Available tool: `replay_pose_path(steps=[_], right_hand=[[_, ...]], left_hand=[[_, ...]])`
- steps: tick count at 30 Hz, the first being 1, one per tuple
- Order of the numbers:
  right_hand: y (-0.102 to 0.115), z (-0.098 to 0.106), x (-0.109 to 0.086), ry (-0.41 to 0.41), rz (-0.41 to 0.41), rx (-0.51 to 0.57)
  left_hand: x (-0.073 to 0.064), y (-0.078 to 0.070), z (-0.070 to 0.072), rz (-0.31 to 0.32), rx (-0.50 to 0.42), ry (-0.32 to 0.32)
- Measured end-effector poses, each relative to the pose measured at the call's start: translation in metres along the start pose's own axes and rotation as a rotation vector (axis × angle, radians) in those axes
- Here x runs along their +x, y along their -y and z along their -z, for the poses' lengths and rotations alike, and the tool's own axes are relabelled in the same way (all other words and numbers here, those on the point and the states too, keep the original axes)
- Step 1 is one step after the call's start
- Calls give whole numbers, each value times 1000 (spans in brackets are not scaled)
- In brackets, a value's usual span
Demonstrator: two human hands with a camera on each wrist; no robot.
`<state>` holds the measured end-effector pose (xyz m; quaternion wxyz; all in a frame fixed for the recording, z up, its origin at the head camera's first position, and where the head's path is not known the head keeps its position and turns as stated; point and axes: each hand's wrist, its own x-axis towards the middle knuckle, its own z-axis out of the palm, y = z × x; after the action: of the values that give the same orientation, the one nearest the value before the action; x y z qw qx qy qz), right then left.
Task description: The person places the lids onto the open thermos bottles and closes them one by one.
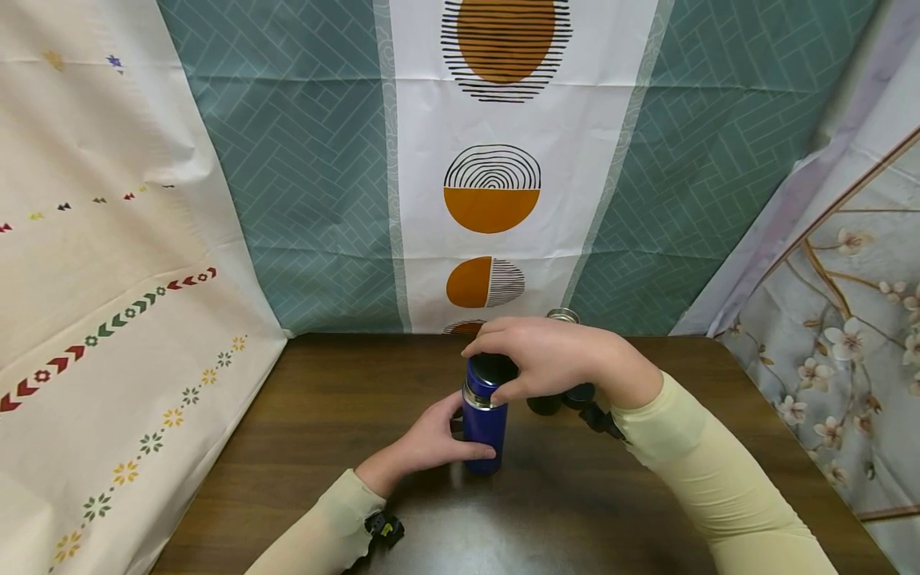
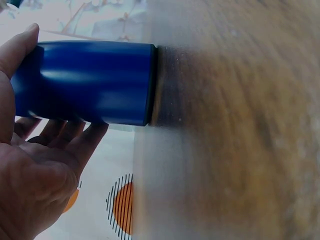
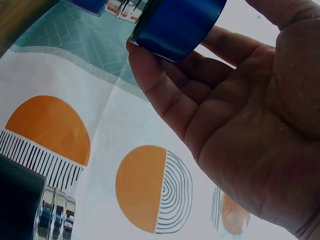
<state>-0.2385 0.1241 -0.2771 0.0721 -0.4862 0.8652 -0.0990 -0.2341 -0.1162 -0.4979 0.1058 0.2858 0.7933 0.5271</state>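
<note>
A blue thermos flask (image 1: 483, 435) stands upright near the middle of the wooden table. My left hand (image 1: 431, 439) grips its body, thumb on the near side and fingers behind; the left wrist view shows the smooth blue side and dark base (image 2: 151, 85) at the tabletop. Above, my right hand (image 1: 549, 355) holds the blue lid (image 3: 182, 27) by its sides, thumb and fingers around it. Silver neck (image 3: 125, 9) shows between lid and body. The lid has a black top (image 1: 493, 368) in the head view.
Behind my right hand, partly hidden, stands another flask with a silver neck (image 1: 563, 315); its dark body (image 3: 20, 200) shows in the right wrist view. Small dark round items (image 1: 544, 405) lie near it. A patterned curtain (image 1: 323, 200) hangs along the table's back edge.
</note>
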Motion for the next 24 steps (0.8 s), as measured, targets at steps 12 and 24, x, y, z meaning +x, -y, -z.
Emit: replay_pose_path(steps=[12, 24], right_hand=[[2, -3, 2, 6, 7, 3], [3, -5, 4, 5, 21, -11]], left_hand=[[0, -2, 0, -2, -7, -3], [-1, -3, 1, -1, -27, -3]])
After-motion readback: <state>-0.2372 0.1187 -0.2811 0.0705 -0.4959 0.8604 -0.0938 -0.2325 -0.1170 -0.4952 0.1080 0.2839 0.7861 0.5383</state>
